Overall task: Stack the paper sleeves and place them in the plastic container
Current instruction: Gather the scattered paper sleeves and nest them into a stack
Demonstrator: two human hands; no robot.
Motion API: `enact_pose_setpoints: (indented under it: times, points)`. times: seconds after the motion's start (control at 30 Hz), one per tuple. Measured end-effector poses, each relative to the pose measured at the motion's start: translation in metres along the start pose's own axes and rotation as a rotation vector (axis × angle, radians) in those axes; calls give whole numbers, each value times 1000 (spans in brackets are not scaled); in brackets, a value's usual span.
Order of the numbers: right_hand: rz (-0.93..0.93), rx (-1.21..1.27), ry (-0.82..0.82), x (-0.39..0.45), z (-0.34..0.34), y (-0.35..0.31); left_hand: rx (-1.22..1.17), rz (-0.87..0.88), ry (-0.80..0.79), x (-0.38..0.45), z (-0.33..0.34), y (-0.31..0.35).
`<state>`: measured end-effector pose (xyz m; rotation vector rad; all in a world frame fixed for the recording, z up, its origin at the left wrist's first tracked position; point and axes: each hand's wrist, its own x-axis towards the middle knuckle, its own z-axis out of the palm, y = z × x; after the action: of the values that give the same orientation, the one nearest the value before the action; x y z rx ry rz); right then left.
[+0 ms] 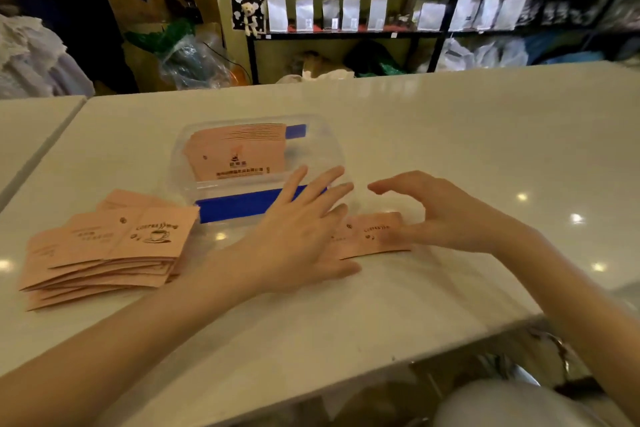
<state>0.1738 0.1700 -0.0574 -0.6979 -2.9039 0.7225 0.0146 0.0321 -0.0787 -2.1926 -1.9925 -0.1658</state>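
Observation:
A clear plastic container (332, 146) with blue clips stands on the white counter, and a stack of pink paper sleeves (239, 156) lies inside it. A loose fanned pile of pink sleeves (104, 250) printed with a coffee cup lies to its left. A pink sleeve (374, 236) rests flat in front of the container. My left hand (298, 236) lies spread over this sleeve's left end, fingers apart. My right hand (446, 215) hovers curved over its right end, thumb near the paper, gripping nothing.
The white counter (485, 135) has its front edge close to me at the lower right. A second white table (31, 128) adjoins at the left. Behind stand black shelves with silver bags (349, 14) and plastic bags on the floor.

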Motion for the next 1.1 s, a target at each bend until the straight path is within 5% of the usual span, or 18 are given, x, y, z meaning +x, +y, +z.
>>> enact_pose_setpoints:
  times: [0.3,0.57,1.1]
  points:
    - [-30,-102,-22,-3,25,28,123,-70,-96,5,14,0]
    - [-37,0,25,-8,18,24,65,-76,-18,-1,17,3]
    - [-226,45,145,24,-21,-83,-315,-277,188,-56,-72,-55]
